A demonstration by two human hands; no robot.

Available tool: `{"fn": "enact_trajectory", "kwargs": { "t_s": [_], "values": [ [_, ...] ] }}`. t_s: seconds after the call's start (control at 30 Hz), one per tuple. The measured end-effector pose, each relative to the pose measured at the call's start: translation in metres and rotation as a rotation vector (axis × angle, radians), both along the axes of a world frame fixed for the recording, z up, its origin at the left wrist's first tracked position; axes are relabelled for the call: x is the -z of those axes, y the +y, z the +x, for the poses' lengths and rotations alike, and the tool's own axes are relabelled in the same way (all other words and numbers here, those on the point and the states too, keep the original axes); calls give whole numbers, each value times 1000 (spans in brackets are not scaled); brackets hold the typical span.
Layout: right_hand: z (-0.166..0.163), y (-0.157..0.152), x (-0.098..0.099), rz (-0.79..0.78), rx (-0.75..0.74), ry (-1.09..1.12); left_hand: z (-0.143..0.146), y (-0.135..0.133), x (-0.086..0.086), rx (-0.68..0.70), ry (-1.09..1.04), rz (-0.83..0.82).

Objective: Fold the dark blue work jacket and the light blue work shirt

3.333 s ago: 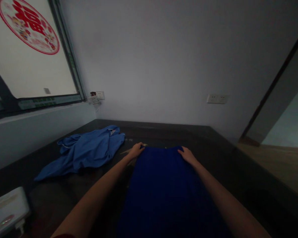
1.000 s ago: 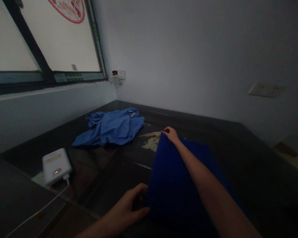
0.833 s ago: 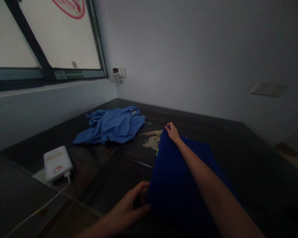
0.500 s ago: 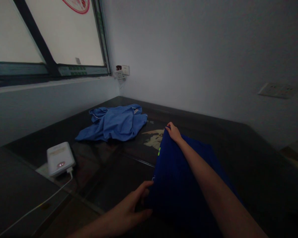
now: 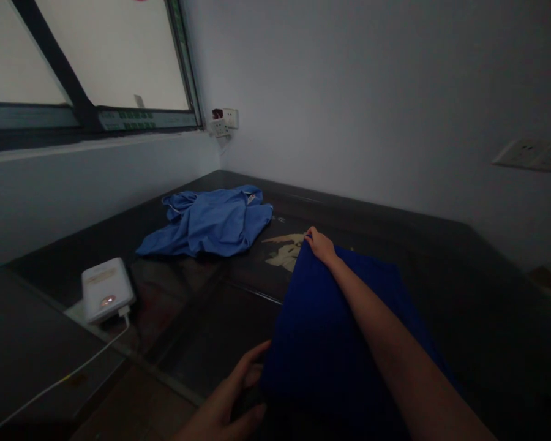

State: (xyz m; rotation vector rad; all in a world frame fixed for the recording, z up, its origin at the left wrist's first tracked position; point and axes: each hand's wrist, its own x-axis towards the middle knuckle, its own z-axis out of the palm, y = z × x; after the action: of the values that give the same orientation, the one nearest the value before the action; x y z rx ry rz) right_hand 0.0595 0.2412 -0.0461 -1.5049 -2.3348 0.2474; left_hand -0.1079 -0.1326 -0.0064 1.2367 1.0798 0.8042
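Observation:
A dark blue piece of cloth, seemingly a garment, lies in front of me on the dark table, its near part lost in shadow. At its far left corner, my right hand pinches the fabric between thumb and fingers, with the forearm stretched across the cloth. Beside the near left edge is my left hand, thumb and index finger spread apart. The index fingertip meets the cloth edge; the other fingers are partly in shade. Farther back on the left, a lighter blue shirt lies loosely crumpled.
A white power bank with a plugged-in white cable rests near the left table edge. The dark tabletop carries a pale printed picture. Walls and a window border the table; sockets sit on the wall.
My left hand has shifted slightly left and down. The green and white marks on the cloth's left edge no longer show. My right hand keeps its pinch; the view has tilted slightly downward.

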Motion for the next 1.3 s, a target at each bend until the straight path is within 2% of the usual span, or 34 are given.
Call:
{"fn": "enact_trajectory", "kwargs": {
  "t_s": [0.23,0.43,0.6,0.73,0.83,0.9,0.97,1.03,1.1,1.2,1.3],
  "values": [
    [0,-4,-1,80,18,-86,-5,-3,12,-125,-124,-53],
    [0,-5,-2,93,-18,-84,-3,3,11,-186,73,66],
    [0,-4,-4,67,-37,-87,-1,3,9,-169,189,151],
    [0,-2,-3,54,-31,-90,-9,2,9,-137,206,148],
    [0,-2,-1,123,-15,-78,-22,9,-2,-93,313,163],
    [1,-2,0,161,-5,-70,-24,18,-16,-122,478,283],
    [1,-3,1,184,2,-68,-16,31,-33,-119,620,473],
    [1,-4,1,199,14,-74,3,48,-46,22,685,660],
    [1,-5,1,206,21,-86,26,67,-49,269,711,827],
    [1,-7,1,198,18,-111,51,91,-38,528,755,984],
    [1,-6,3,168,25,-131,56,102,-23,647,792,975]
  ]
}}
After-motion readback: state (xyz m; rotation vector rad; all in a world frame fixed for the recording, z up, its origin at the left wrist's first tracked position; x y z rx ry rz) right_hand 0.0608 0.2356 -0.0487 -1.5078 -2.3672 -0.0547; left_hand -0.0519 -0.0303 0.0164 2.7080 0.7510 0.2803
